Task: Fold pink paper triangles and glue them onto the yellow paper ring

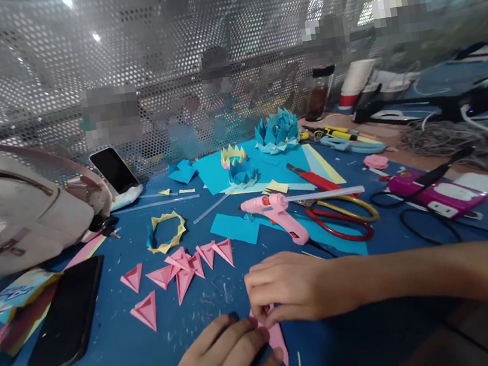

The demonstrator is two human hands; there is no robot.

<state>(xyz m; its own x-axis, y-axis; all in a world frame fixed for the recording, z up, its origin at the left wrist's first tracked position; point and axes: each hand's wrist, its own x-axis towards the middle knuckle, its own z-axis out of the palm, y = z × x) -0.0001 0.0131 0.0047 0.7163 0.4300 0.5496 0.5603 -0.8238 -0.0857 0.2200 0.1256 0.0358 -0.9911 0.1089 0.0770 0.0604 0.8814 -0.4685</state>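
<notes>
A narrow folded piece of pink paper (278, 343) lies on the blue table in front of me, under both hands. My right hand (288, 289) reaches in from the right and pinches its upper end between bent fingers. From below, my left hand (227, 358) closes on the paper's left side, fingertips against it; part of the sheet is hidden beneath. Several folded pink paper triangles (183, 266) are scattered beyond my left hand. Past my right hand rests a pink glue gun (278, 211) with a clear glue stick in its back.
A yellow paper ring (167, 232), blue paper flowers (277, 131) and red-and-yellow-handled scissors (345, 223) lie farther back. A black phone (64, 323) and a white bag (20, 202) are left. A purple device (436, 192) with cables sits right. A perforated metal screen (153, 56) stands behind.
</notes>
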